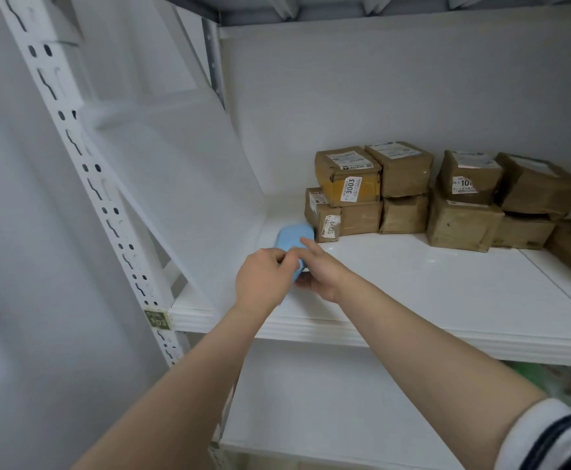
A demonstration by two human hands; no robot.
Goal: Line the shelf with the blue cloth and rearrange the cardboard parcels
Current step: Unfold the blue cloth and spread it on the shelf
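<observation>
Here, shelf [413,286] bearing stacked cardboard parcels [402,184], blue cloth [292,237] just beside, left hand [263,279], right hand [321,274], each grip pinching cloth.

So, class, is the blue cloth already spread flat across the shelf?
No, the blue cloth is a bunched wad gripped by the left hand and right hand.

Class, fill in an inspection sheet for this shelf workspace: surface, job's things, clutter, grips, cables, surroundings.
Surface: white, glossy shelf board.
Job's things: blue cloth, bunched up near the left end, beside the cardboard parcels, which are stacked two high along the back.
Clutter: something green below the shelf at right, too blurred to identify.
Grips: left hand and right hand both hold the cloth.
Cables: nothing seen.
Surroundings: white slotted upright with a green tag; lower shelf.
</observation>
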